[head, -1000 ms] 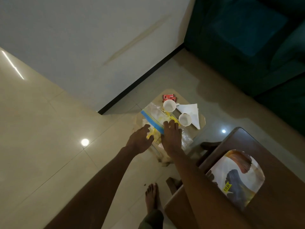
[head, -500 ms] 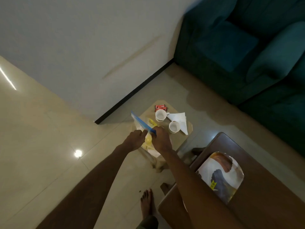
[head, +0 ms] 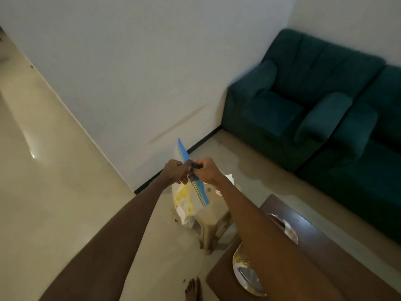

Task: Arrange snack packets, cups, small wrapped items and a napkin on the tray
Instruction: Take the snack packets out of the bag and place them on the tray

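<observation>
Both hands are raised in front of the person and meet at the blue top strip of a clear snack bag (head: pixel 191 192). The left hand (head: pixel 174 171) has its fingers pinched together on the left side of the strip, and the right hand (head: pixel 206 170) is clamped on the same strip from the right side. The two hands are almost touching each other. The bag hangs down from the grip in the air, tilted, with yellow contents visible in its lower part; its blue edge points up and away toward the wall (head: pixel 130 72).

Below the bag stands a small beige stool (head: pixel 213 222), whose top is mostly hidden by the hands and the bag. Just right of the right wrist a white napkin (head: pixel 230 178) and a part of a white cup (head: pixel 218 192) show on this surface.

Near on the right is a dark wooden table (head: pixel 325 246) with a shiny oval tray (head: pixel 245 272) on it, partly covered by the right forearm. A dark green sofa (head: pixel 303 105) stands far on the right. A bare foot (head: pixel 192 290) rests on the floor.
</observation>
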